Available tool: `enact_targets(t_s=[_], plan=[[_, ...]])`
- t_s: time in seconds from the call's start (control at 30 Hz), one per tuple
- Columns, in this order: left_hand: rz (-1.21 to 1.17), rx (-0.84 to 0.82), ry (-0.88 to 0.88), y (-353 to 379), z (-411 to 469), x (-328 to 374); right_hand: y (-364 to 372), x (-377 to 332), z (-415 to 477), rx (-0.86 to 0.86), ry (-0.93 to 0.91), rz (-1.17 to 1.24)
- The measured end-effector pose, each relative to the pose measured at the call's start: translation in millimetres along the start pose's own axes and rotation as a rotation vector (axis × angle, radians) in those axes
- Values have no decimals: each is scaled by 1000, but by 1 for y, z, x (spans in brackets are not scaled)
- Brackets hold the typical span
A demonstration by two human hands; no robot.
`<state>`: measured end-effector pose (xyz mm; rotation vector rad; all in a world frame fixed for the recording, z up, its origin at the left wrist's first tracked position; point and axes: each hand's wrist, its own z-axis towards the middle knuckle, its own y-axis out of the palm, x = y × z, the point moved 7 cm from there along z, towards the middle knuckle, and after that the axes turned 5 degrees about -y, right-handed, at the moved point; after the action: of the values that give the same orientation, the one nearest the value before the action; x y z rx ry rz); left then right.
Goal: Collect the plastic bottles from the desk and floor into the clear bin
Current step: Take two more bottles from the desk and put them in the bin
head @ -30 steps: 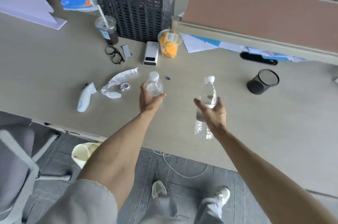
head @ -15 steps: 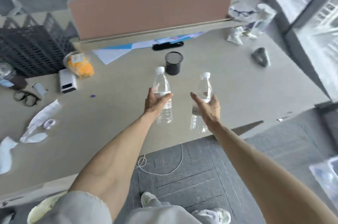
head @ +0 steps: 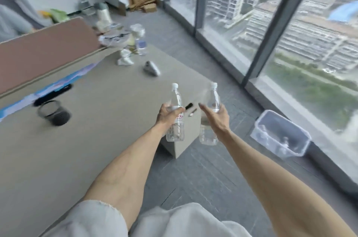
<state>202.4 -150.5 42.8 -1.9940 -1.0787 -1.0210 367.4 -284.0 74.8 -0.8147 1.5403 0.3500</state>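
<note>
My left hand (head: 168,113) grips a clear plastic bottle (head: 175,130) with a white cap and a red-lettered label, held upright over the desk's right end. My right hand (head: 218,115) grips a second clear bottle (head: 213,99) with a white cap, upright just past the desk corner, over the floor. The clear bin (head: 279,136) stands on the floor to the right, by the window, with a few items inside that are blurred. Another small bottle (head: 141,46) stands at the far end of the desk (head: 87,120).
On the desk are a black mesh cup (head: 53,113), a dark pen case (head: 52,94), crumpled paper (head: 125,58) and a grey device (head: 152,68). A brown partition (head: 44,52) runs along the desk's back. Floor-to-ceiling windows (head: 290,33) line the right. Cardboard (head: 142,2) lies in the far corner.
The view has swung right, from the desk's middle to its right end and the windows. Both hands carried their bottles along, and the clear bin has come fully into view.
</note>
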Motion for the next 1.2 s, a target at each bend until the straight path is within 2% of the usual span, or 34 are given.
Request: enact_targets(t_s=[0.2, 0.33, 0.47, 0.63, 0.9, 1.2], plan=[[136, -239, 31, 185, 26, 40, -149, 41, 37, 235, 93, -19], [312, -377, 58, 308, 43, 48, -242, 77, 52, 396, 175, -42], [478, -503, 74, 422, 61, 59, -321, 101, 84, 497, 247, -59], [524, -643, 81, 547, 101, 86, -404, 119, 144, 651, 357, -44], [661, -698, 70, 673, 173, 90, -473, 158, 201, 758, 536, 64], [664, -634, -17, 733, 171, 113, -538, 225, 276, 631, 626, 226]])
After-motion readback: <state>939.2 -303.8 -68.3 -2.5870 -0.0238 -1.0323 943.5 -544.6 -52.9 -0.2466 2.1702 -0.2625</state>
